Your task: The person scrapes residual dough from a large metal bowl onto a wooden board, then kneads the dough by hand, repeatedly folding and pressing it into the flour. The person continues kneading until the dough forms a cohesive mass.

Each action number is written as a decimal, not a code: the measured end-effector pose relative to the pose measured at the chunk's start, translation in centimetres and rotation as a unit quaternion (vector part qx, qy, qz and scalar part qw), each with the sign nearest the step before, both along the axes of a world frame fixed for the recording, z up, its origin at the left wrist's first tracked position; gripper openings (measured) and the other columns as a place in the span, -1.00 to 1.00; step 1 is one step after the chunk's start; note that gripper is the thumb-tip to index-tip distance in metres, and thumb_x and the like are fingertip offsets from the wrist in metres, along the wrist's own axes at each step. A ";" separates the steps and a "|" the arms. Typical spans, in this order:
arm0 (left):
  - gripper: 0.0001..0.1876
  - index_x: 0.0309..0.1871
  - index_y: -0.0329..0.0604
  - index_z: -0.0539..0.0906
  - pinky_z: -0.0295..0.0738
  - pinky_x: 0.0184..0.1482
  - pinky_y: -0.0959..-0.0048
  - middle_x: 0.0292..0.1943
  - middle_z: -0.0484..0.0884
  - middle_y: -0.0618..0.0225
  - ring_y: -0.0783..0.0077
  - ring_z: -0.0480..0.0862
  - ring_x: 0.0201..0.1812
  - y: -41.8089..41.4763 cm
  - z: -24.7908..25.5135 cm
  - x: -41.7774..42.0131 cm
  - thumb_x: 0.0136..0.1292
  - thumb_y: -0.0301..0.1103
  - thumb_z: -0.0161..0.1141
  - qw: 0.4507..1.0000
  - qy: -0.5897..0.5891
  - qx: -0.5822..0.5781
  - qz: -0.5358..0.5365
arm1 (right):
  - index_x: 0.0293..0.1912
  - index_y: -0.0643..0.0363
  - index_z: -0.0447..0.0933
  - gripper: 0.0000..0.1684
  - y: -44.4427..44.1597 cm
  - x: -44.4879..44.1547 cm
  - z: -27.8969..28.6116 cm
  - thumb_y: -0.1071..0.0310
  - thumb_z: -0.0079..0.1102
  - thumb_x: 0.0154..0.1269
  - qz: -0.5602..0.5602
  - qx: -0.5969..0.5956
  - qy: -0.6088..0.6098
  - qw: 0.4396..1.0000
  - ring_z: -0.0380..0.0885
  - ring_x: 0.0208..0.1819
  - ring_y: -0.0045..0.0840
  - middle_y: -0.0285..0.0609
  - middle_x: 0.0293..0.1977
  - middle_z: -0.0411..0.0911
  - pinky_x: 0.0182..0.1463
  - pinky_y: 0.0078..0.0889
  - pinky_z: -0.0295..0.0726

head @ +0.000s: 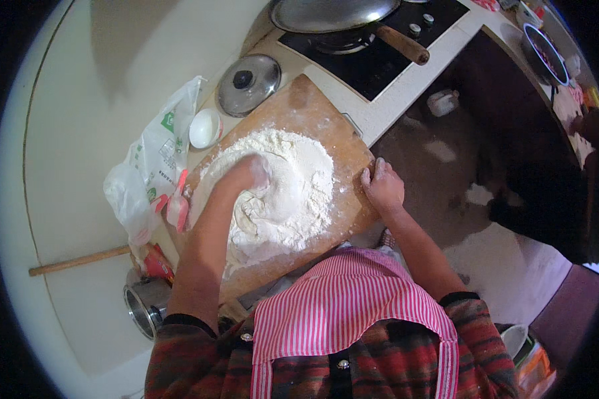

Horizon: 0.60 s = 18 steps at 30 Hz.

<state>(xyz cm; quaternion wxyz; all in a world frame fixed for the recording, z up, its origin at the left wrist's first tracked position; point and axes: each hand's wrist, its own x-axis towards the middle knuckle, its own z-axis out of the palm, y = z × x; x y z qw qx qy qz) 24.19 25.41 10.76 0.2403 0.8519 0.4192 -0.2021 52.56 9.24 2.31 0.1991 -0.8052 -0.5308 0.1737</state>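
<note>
A wide mound of white flour point(309, 169) lies spread on a wooden board point(329, 114). My left hand point(253, 172), dusted with flour, is in the left part of the mound; its fingertips are hidden, so I cannot tell what they hold. Near the middle of the flour, beside that wrist, there is a smooth, wetter-looking patch point(247, 219). My right hand point(383, 185) grips the right edge of the board, its thumb and a finger floury. Left of the board lie a red-rimmed plastic scoop point(178, 207) and a white plastic bag point(152, 154).
Beyond the board are a white bowl point(205, 128), a metal lid point(248, 85) and a wok point(334, 15) with a wooden handle on the black cooktop point(374, 70). A metal pot point(149, 304) and a wooden stick point(80, 260) are at the left.
</note>
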 end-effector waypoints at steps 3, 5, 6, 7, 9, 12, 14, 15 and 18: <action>-0.68 -0.30 -0.28 0.55 0.44 -0.14 0.20 -0.31 0.56 -0.12 -0.04 0.55 -0.21 2.3 0.9 3.9 0.11 -0.15 0.08 0.987 -0.056 0.148 0.031 | -0.18 0.22 0.33 -0.58 -0.1 0.0 -0.4 0.03 -0.10 0.21 -0.012 -0.008 0.000 1.000 0.52 -0.24 -0.15 0.02 -0.30 0.48 -0.18 -0.15 0.52; -0.56 -0.14 -0.26 0.54 0.43 -0.07 0.21 -0.20 0.53 -0.15 -0.07 0.52 -0.11 2.5 0.2 6.7 0.13 -0.02 0.10 0.971 -0.033 0.214 0.107 | -0.18 0.22 0.33 -0.58 -0.1 0.0 -0.3 0.03 -0.10 0.21 -0.010 -0.014 0.005 1.000 0.52 -0.24 -0.14 0.02 -0.30 0.48 -0.17 -0.14 0.51; -0.51 -0.09 -0.25 0.51 0.41 -0.03 0.21 -0.19 0.53 -0.15 -0.09 0.51 -0.08 2.6 -1.6 6.6 0.13 0.02 0.09 0.958 -0.051 0.261 0.106 | -0.18 0.22 0.33 -0.58 -0.2 0.0 -0.2 0.04 -0.10 0.21 -0.010 -0.018 0.006 1.000 0.52 -0.24 -0.14 0.01 -0.30 0.48 -0.16 -0.14 0.51; -0.46 -0.03 -0.25 0.47 0.39 0.02 0.21 -0.19 0.53 -0.15 -0.12 0.49 -0.05 2.5 -4.5 5.9 0.14 0.07 0.09 0.943 -0.065 0.308 0.111 | -0.18 0.22 0.33 -0.58 -0.2 0.0 0.0 0.03 -0.10 0.20 -0.004 -0.020 0.008 1.000 0.52 -0.24 -0.14 0.01 -0.30 0.48 -0.16 -0.14 0.51; -0.40 0.06 -0.26 0.41 0.35 0.09 0.19 -0.17 0.51 -0.18 -0.17 0.44 0.01 1.8 -6.7 6.4 0.16 0.11 0.06 0.929 -0.060 0.351 0.100 | -0.17 0.21 0.33 -0.58 -0.3 0.1 0.0 0.03 -0.10 0.20 -0.002 -0.025 0.010 1.000 0.52 -0.24 -0.14 0.01 -0.29 0.48 -0.16 -0.15 0.51; -0.41 0.10 -0.29 0.37 0.30 0.14 0.15 -0.14 0.49 -0.24 -0.21 0.40 0.05 0.3 -7.9 7.2 0.21 0.05 0.02 0.938 -0.033 0.338 0.073 | -0.16 0.22 0.33 -0.56 -0.2 0.1 -0.3 0.02 -0.09 0.20 -0.012 -0.039 -0.003 0.999 0.52 -0.23 -0.14 0.01 -0.27 0.48 -0.15 -0.15 0.51; -0.50 0.06 -0.30 0.39 0.34 0.10 0.13 -0.17 0.51 -0.23 -0.18 0.44 0.03 0.7 -9.7 6.7 0.24 -0.05 0.00 0.943 -0.069 0.319 0.065 | -0.15 0.21 0.33 -0.56 -0.3 -0.1 -0.5 0.02 -0.09 0.21 -0.014 -0.027 -0.021 0.999 0.52 -0.23 -0.15 0.00 -0.26 0.48 -0.16 -0.15 0.51; -0.56 0.04 -0.31 0.41 0.36 0.08 0.13 -0.18 0.51 -0.24 -0.17 0.46 0.00 0.9 -9.4 7.1 0.25 -0.12 -0.02 0.961 -0.045 0.259 0.084 | -0.14 0.21 0.32 -0.56 -0.2 -0.1 -0.5 0.01 -0.09 0.21 -0.015 -0.017 -0.029 0.999 0.52 -0.22 -0.15 0.00 -0.26 0.48 -0.16 -0.15 0.51; -0.73 -0.08 -0.35 0.45 0.45 -0.05 0.16 -0.21 0.54 -0.19 -0.12 0.55 -0.13 0.5 -9.1 7.4 0.23 -0.40 -0.12 0.975 -0.059 0.198 0.083 | -0.14 0.20 0.33 -0.56 -0.2 -0.2 -0.3 0.01 -0.10 0.21 -0.015 -0.021 -0.024 0.999 0.53 -0.21 -0.17 0.00 -0.26 0.48 -0.16 -0.15 0.52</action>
